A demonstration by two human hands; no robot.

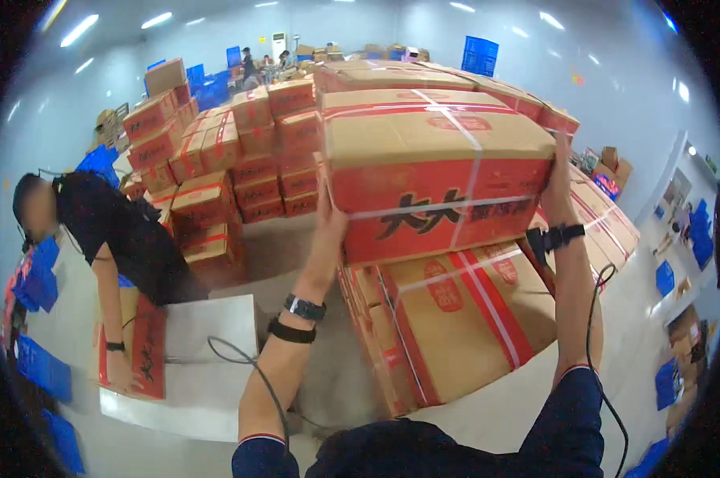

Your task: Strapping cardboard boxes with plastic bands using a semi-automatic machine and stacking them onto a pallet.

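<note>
Between my two hands is a red and tan cardboard carton, bound with white strapping and bearing dark writing. My left hand grips its left end. My right hand presses against its right end, the fingers partly hidden behind the edge. The carton sits slightly tilted over a lower strapped carton that has red tape and red printed marks. Whether the two touch cannot be seen clearly. More cartons of the same kind stand just behind the held one.
On the left a co-worker leans over a carton on a white table. Stacked cartons stand beyond. Blue plastic crates line the left side. A loose black cable hangs by my left arm.
</note>
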